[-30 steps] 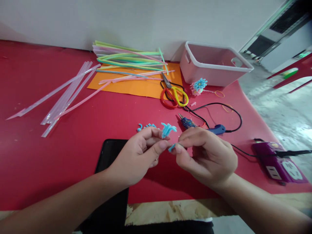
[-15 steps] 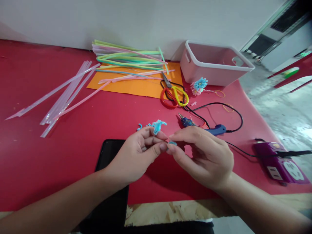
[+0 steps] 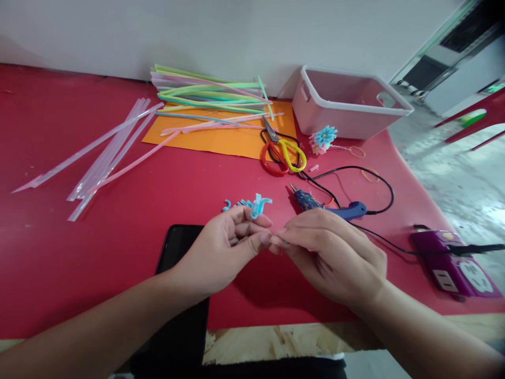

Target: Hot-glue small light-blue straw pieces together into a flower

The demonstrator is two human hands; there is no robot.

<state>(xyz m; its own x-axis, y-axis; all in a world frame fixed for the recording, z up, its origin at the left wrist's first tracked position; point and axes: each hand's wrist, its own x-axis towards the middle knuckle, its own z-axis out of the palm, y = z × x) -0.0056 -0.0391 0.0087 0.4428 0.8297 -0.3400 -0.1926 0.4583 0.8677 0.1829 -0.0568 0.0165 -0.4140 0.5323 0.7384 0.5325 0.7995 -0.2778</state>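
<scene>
A light-blue fuzzy pipe-cleaner flower (image 3: 258, 206) stands up from the fingers of my left hand (image 3: 224, 247), which is closed on its thin stem. Fingertips of my right hand (image 3: 335, 252) pinch together right against the left thumb and fingertips. Only a bluish sliver of a small pipe-cleaner piece (image 3: 285, 242) shows between them; the fingers cover the rest. Behind the left hand, several short curled blue pipe-cleaner pieces (image 3: 226, 205) lie on the red table. A blue glue gun (image 3: 351, 211) rests just beyond my right hand, partly covered by it.
Scissors (image 3: 282, 152), an orange sheet (image 3: 205, 143) and bundled pipe cleaners (image 3: 209, 95) lie behind. Clear plastic strips (image 3: 106, 152) are at left. A pink bin (image 3: 335, 116), a finished flower piece (image 3: 325, 137) and a purple power strip (image 3: 453, 263) are at right. A black phone-like slab (image 3: 177, 316) lies under my left arm.
My right hand has turned over slightly and shifted right and down, its fingers now covering the small blue piece that showed before. The left hand with the flower has barely moved.
</scene>
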